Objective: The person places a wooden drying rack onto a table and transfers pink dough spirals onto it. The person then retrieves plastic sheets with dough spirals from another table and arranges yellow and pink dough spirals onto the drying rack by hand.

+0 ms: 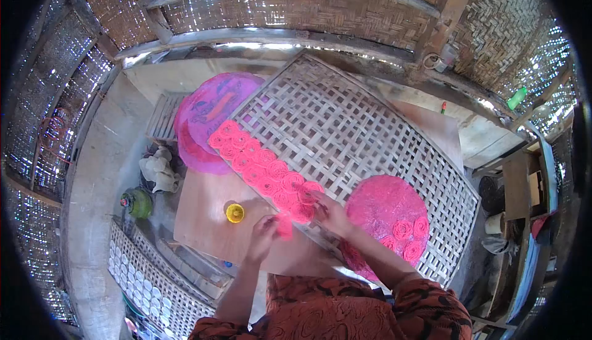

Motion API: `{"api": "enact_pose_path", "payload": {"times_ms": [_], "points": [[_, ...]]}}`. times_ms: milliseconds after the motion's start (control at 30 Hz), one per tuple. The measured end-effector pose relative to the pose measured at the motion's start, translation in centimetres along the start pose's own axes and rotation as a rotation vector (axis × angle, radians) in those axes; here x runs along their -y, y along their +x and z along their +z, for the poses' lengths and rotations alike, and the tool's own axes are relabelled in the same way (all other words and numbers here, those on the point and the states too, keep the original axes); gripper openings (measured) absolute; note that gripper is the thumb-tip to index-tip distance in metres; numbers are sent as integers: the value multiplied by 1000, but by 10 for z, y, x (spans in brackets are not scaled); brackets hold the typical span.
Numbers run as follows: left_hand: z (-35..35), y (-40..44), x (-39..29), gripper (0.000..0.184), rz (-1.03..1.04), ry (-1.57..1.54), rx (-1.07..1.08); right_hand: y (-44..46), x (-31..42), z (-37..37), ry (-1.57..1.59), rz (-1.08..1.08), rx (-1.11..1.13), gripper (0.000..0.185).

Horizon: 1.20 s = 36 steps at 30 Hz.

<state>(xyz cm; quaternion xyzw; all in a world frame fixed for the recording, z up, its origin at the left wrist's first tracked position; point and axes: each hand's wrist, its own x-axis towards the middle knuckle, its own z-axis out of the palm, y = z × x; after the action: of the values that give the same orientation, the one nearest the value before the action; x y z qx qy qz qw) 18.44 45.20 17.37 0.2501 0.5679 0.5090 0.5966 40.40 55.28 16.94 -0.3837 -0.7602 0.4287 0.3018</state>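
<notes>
Rows of bright pink coiled rosettes (253,160), which look like raw noodle-like crackers, lie along the near left edge of a woven bamboo rack (333,118). My right hand (330,214) is at the near end of these rows, its fingers closed on a pink rosette (308,194). Beside it, over the rack's edge, my left hand (264,236) pinches a blurred pink piece (284,226) whose shape I cannot make out. Under my right forearm, a round pink sheet (383,207) rests on the rack with several rosettes (402,229) on it.
A yellow cup-like container (235,213) stands on the wooden board (206,207). Purple-pink round sheets (206,115) lie behind the rack's left side. Lower left, another woven rack (179,312) bears several pale discs (145,290). A green gas cylinder (137,203) stands at the left.
</notes>
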Motion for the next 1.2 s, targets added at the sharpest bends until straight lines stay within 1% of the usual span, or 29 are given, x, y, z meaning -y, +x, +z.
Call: {"api": "enact_pose_path", "payload": {"times_ms": [33,67,100,167,200,233,300,333,400,433,500,533,567,600,633,700,733,800,833,900,933,967,1000,1033,1100,1133,1167,1200], "points": [[10,1,-1,19,-73,-176,87,-10,-10,8,190,-23,-139,47],[18,1,1,21,-150,-352,176,-20,-10,17,752,453,-94,47],[26,2,6,21,-154,-356,183,-22,-4,12,746,457,-99,47],[38,8,15,25,-216,-388,226,-21,16,-5,1179,864,171,42],[39,12,17,32,-255,-351,234,-21,-3,-3,948,771,154,38],[39,14,20,32,-253,-355,237,-13,-13,-8,942,772,154,38],[47,8,8,41,-163,-274,106,14,-19,-23,575,625,61,35],[43,10,10,41,-164,-276,106,29,-18,-27,573,628,62,35],[31,18,12,49,-51,-185,138,59,-6,-30,-83,198,-116,37],[29,18,6,49,-49,-186,138,64,-20,-25,-84,196,-115,37],[26,18,-4,48,-36,-128,164,74,-41,-14,-527,-216,27,44],[25,18,-3,48,-40,-124,165,67,-43,-8,-558,-239,49,50],[25,20,2,46,-31,-97,158,59,-22,-17,-555,-232,46,50],[25,21,5,44,-20,-68,153,52,12,-34,-389,-110,17,52],[31,22,5,44,-24,-64,163,43,29,-49,-226,12,-16,53],[53,21,8,38,101,123,262,-1,5,-87,-360,60,-241,46],[65,23,17,38,94,128,295,-22,-8,-106,-418,94,-352,42],[99,27,42,33,145,433,512,-76,-13,-152,-484,217,-453,35],[125,12,28,32,168,547,572,-109,-23,-170,-501,238,-480,35],[164,7,41,33,290,864,764,-167,-50,-185,-539,523,-347,29],[182,6,53,33,306,867,786,-185,-52,-183,-578,564,-275,30],[200,4,68,34,494,967,800,-201,-51,-181,-614,604,-199,30],[211,0,72,35,684,1062,805,-213,-50,-176,-692,472,-293,30],[218,1,74,35,695,1063,818,-221,-52,-172,-696,477,-309,30],[236,0,74,36,760,1377,845,-234,-73,-167,-1052,497,-379,31],[237,-1,76,35,769,1340,826,-239,-80,-166,-1128,470,-373,27],[235,-1,78,35,777,1341,828,-238,-78,-169,-1131,470,-380,27],[230,-1,80,30,820,1429,838,-235,-72,-170,-1031,492,-446,25]]}}
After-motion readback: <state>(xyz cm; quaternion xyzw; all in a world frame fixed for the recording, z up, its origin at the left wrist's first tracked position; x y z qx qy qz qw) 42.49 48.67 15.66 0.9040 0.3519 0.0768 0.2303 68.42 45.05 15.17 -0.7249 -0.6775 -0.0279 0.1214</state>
